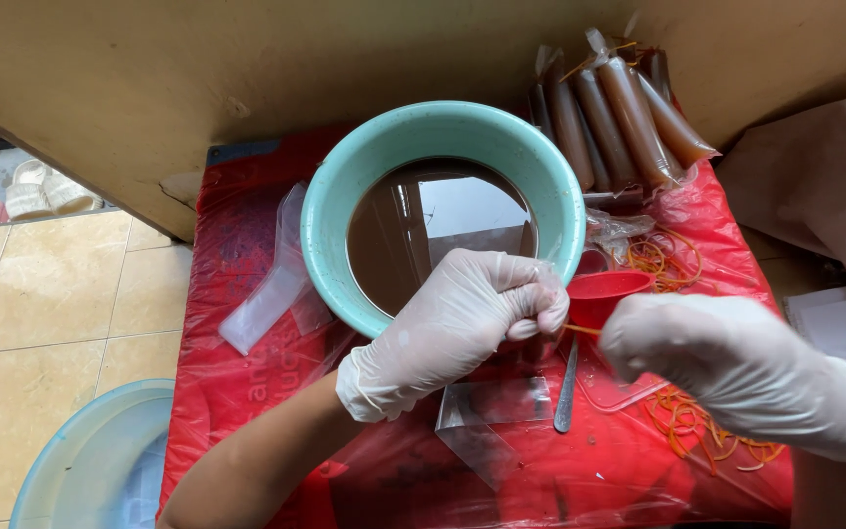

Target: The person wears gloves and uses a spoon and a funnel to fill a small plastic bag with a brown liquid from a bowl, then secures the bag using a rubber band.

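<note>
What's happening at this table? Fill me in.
A person in white gloves works over a red plastic sheet. The left hand is fisted beside a teal basin of brown liquid; the right hand pulls an orange rubber band taut between them. Filled, tied tubes lie stacked behind.

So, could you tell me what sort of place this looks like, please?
Probably a small home food-packing spot, set low by a tiled floor. A teal basin of brown liquid sits on a red plastic sheet, with filled, tied tubes stacked behind and rubber bands beside it.
</note>
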